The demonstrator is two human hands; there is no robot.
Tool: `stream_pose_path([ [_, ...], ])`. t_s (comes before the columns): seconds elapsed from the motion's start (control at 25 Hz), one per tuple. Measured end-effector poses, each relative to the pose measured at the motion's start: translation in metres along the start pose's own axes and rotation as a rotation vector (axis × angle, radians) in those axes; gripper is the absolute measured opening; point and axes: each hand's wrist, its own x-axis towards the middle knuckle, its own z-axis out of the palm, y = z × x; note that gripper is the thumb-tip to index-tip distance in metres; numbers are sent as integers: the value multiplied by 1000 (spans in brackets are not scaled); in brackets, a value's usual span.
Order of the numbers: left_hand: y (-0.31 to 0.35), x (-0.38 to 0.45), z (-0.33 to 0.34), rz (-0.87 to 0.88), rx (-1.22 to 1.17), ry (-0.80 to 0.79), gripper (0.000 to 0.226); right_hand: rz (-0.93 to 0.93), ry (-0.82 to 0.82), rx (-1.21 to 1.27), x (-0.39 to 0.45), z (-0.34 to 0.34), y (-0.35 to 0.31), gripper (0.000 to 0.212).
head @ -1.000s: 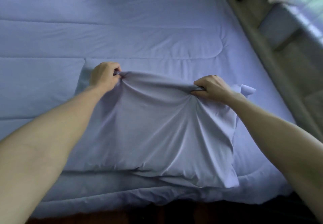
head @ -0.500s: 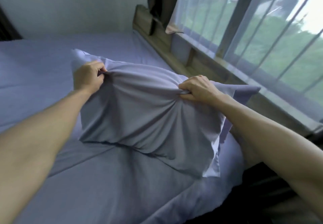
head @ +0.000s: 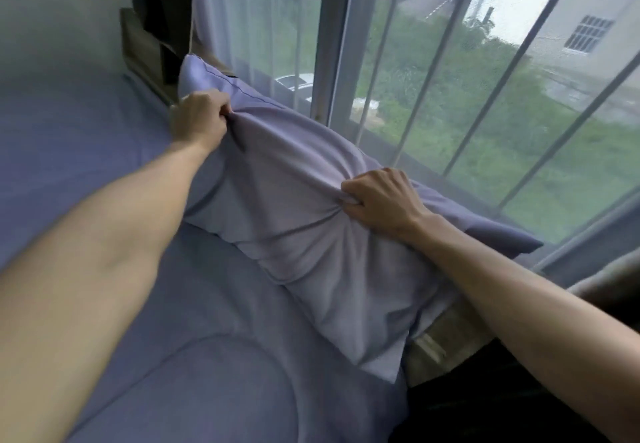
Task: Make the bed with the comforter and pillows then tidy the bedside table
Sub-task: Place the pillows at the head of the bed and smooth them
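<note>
The person holds a soft lavender fabric-cased pillow (head: 311, 228) up off the bed, slanted, with its far end raised toward the window. The left hand (head: 199, 120) grips a bunch of the case near the pillow's far upper corner, fingers curled tight into the cloth. The right hand (head: 382, 200) clutches another gather of cloth nearer the pillow's right end, and creases fan out from that fist. Below the pillow lies the quilted lavender comforter (head: 214, 373), spread smooth over the bed. Behind the pillow stands the large barred glass window (head: 450, 113) with a sheer white curtain (head: 242, 17), and under the pillow's right end runs a wooden ledge (head: 440, 342) along the bed's side.

Both grips look to take only the loose case, not the filling, so the insert could slump to the low end, leaving the pillow lumpy when it lands. The pillow's far corner sits close to the curtain; a swing that way could snag it. The right end overhangs the ledge, and a slack release there could drop it off the bed.
</note>
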Motion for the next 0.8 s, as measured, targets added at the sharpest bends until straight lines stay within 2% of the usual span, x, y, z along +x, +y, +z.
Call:
stream_pose_path([
  [0.08, 21, 16, 38, 9, 41, -97, 29, 23, -56, -20, -2, 22, 11, 28],
  [0.16, 35, 27, 72, 12, 103, -286, 30, 98, -152, -21, -6, 47, 17, 21],
  [0.24, 43, 34, 96, -17, 62, -405, 32, 203, -149, 42, -10, 60, 24, 26],
  [0.36, 50, 44, 110, -144, -46, -367, 33, 319, -12, 270, -11, 56, 38, 39],
  [0.48, 54, 52, 113, -206, -33, -361, 43, 559, 118, 398, -21, 55, 55, 47],
  [0.6, 56, 56, 121, -151, 39, -377, 46, 679, 46, 333, -30, 62, 60, 33],
  [0.68, 59, 57, 128, -115, 64, -360, 42, 715, 73, 336, -31, 59, 58, 20],
  [0.8, 68, 68, 123, -62, 60, -276, 41, 766, 156, 309, -29, 46, 66, 19],
])
